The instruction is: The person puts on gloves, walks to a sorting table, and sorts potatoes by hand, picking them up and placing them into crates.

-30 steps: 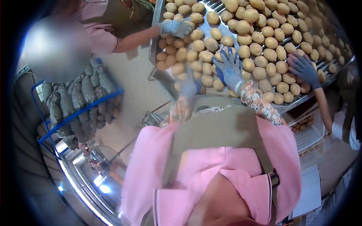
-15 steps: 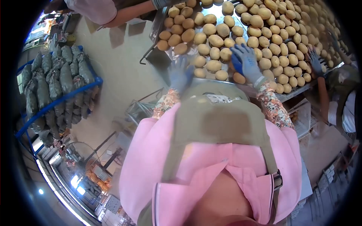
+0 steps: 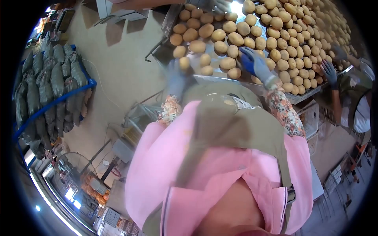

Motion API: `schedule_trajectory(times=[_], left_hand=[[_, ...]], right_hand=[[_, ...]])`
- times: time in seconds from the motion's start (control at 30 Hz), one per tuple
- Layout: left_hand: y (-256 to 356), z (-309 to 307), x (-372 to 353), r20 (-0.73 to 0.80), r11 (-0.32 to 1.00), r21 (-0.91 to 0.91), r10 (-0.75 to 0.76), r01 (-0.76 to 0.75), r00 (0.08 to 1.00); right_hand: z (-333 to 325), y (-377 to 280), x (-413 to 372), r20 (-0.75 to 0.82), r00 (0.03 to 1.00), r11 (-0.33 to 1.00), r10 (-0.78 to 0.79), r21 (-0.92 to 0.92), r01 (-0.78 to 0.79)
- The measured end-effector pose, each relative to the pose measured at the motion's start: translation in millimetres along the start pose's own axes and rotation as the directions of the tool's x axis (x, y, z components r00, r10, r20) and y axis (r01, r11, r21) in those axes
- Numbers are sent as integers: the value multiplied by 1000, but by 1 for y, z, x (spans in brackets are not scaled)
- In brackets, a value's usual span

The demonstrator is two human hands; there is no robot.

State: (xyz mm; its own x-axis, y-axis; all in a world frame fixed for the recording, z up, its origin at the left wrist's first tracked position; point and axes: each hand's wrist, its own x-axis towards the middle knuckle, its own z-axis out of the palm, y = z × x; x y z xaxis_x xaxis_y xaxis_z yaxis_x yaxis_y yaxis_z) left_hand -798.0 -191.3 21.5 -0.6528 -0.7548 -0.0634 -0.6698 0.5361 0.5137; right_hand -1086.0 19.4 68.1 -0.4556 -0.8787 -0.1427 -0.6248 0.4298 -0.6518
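Observation:
Many potatoes (image 3: 235, 38) lie across a metal sorting table (image 3: 220, 80) in front of me. My left hand (image 3: 176, 78), in a grey-blue glove, is smeared by motion at the table's near left corner. A potato (image 3: 184, 63) is right by its fingers. My right hand (image 3: 256, 66), in a grey glove with a blue palm side, reaches over the near edge with its fingers extended. Its fingertips are beside a potato (image 3: 232, 51) in the middle of the near rows. Both forearms wear flowered sleeves.
At the far left, filled dark green sacks (image 3: 57, 80) stand in a blue rack (image 3: 59, 104). Another person's gloved hand (image 3: 329, 70) is at the right side of the table, and another gloved hand (image 3: 216, 5) is at the far side. A white crate (image 3: 309, 118) sits below the right edge.
My left hand has moved left toward the table corner, and potatoes near it have shifted left. My right hand's fingers have come closer together. The whole view has turned slightly.

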Motion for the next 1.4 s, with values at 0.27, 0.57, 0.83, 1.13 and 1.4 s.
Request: schedule_trajectory(times=[0.27, 0.57, 0.83, 1.13, 1.4], left_hand=[[55, 37, 74, 166, 911, 99, 383, -401, 909], [53, 29, 81, 325, 962, -245, -39, 124, 945], [2, 17, 45, 433, 153, -900, 226, 408, 872], [71, -41, 22, 333, -30, -928, 376, 371, 865], [87, -51, 37, 432, -320, -769, 380, 554, 818]], right_hand=[[32, -65, -23, 379, 905, 943, 195, 182, -280], [-3, 16, -39, -228, 941, 935, 249, 310, -172], [3, -25, -102, 110, 826, 790, 553, -384, -478], [19, -57, -21, 438, 887, 801, 147, 473, -367], [36, -59, -35, 511, 817, 390, 268, 718, -577]])
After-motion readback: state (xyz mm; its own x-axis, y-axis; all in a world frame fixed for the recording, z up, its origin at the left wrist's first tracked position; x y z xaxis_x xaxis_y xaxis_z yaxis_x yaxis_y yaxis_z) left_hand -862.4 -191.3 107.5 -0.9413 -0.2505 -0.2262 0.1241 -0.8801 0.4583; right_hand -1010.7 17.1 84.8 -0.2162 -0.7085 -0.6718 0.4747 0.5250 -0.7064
